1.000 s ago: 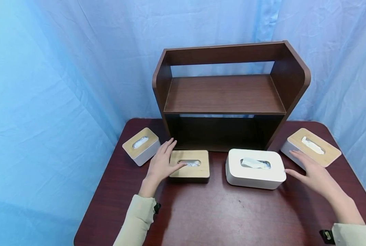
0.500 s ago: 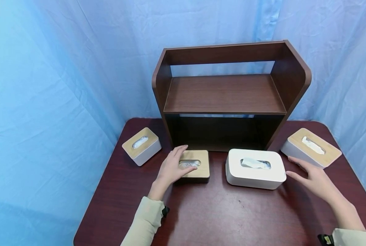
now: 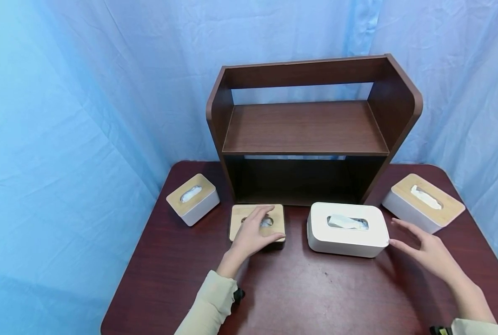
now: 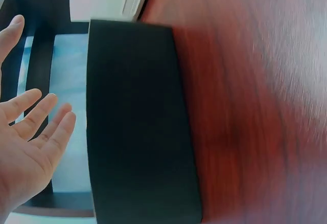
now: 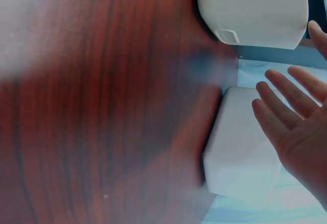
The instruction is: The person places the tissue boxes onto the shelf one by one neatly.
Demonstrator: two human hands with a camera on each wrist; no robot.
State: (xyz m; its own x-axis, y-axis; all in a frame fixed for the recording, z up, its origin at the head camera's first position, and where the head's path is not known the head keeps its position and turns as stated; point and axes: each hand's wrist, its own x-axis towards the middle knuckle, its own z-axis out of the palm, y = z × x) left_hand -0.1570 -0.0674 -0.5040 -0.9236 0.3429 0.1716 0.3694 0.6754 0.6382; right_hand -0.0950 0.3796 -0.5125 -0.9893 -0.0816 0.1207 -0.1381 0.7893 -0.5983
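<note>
My left hand (image 3: 249, 239) hovers over the black tissue box (image 3: 237, 214) with a light wooden lid, thumb and fingers spread apart. In the left wrist view the box's dark side (image 4: 138, 121) stands beside the hand's extended fingers (image 4: 61, 132). On the right, my right hand (image 3: 430, 253) is held with parted thumb and fingers at the right end of the white tissue box (image 3: 345, 239). The thumb is close to that box's corner; whether it touches cannot be told. A tissue shows in the white box's oval slot.
A dark brown two-tier shelf (image 3: 303, 128) stands behind the boxes. White tissue boxes with wooden lids sit at the back left (image 3: 192, 197) and the back right (image 3: 424, 200) of the dark red table (image 3: 299, 293). Blue curtains (image 3: 106, 116) hang around.
My left hand has moved right across the wooden lid of the black tissue box. My right hand has come slightly nearer the camera, beside the white box. The boxes have stayed put.
</note>
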